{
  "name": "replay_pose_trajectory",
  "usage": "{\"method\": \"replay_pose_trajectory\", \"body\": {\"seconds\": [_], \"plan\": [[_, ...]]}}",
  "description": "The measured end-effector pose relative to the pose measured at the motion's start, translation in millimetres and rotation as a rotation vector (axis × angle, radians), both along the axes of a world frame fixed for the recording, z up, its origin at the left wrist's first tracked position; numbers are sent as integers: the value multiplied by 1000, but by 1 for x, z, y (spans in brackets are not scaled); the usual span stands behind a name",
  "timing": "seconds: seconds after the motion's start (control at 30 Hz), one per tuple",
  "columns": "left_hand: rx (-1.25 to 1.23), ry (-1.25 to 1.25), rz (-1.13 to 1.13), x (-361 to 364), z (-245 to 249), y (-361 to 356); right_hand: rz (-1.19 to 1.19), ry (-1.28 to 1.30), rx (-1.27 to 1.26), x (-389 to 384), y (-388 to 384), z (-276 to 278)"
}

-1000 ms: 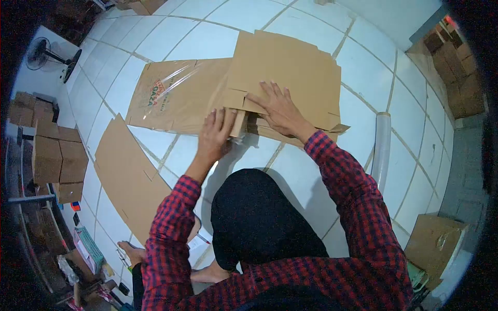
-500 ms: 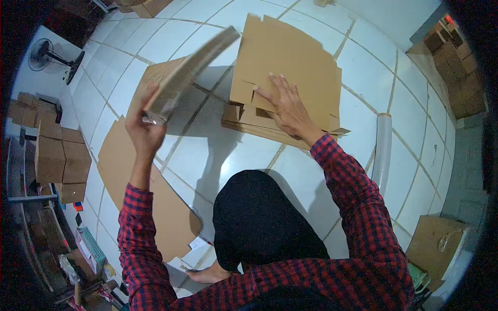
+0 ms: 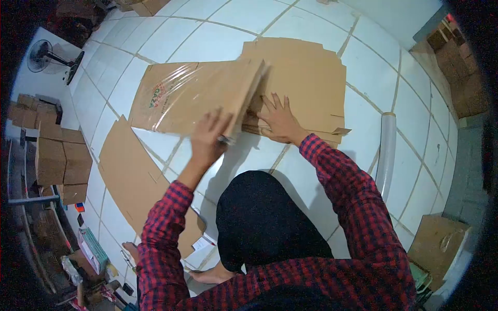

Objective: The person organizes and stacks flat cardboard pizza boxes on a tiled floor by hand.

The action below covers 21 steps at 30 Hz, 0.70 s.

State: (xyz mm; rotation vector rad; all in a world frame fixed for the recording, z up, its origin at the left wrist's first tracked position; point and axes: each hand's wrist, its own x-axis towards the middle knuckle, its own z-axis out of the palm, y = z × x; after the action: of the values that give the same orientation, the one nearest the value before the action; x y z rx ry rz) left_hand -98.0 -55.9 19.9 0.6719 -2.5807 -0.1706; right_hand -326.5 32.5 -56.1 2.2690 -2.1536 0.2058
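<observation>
My left hand grips the near edge of a cardboard piece wrapped in clear plastic, which bears a printed logo and stands partly raised at its right side. To its right lies a stack of flat brown cardboard on the tiled floor. My right hand rests with spread fingers on the near left part of that stack, beside the wrapped piece's raised edge.
A large flat cardboard sheet lies at the left. The clear plastic roll is on the right. Boxes and a fan stand far left; an open box is lower right.
My left hand has swung right, and the wrapped cardboard's printed face now shows against the stack's left side. My right hand has shifted slightly left and down. The stack's top sheet sits lower.
</observation>
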Motion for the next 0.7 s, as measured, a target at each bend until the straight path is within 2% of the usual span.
{"method": "replay_pose_trajectory", "body": {"seconds": [0.07,0.13,0.27,0.33,0.37,0.43,0.5,0.53,0.57,0.6,0.63,0.67,0.7], "plan": [[-102,-226,-45,-10,-27,16,10,4,6,0,3,-9],[-157,-257,-6,-20,-51,24,-7,-80,-123,-5,0,-17],[-223,-370,19,-26,-64,25,-47,-243,-135,-5,8,-5],[-182,-367,31,-26,-60,28,-176,-732,-84,-10,14,-3],[-157,-380,35,-26,-57,30,-168,-731,-93,-7,23,1],[-76,-376,37,-25,-52,33,-180,-433,-492,14,64,9],[-34,-391,34,-23,-37,37,-395,-414,-731,32,109,0],[16,-410,26,-24,-30,41,-399,-406,-739,33,125,-5],[10,-403,16,-21,-25,43,-594,-335,-700,32,139,-11],[152,-340,-7,-14,-22,43,-787,-265,-657,29,149,-14],[293,-279,-26,-5,-20,44,-790,-262,-662,20,154,-17],[292,-279,-25,6,-21,49,-809,-172,-533,9,153,-18],[340,-154,10,21,-21,57,-822,-86,-400,-1,153,-19]]}}
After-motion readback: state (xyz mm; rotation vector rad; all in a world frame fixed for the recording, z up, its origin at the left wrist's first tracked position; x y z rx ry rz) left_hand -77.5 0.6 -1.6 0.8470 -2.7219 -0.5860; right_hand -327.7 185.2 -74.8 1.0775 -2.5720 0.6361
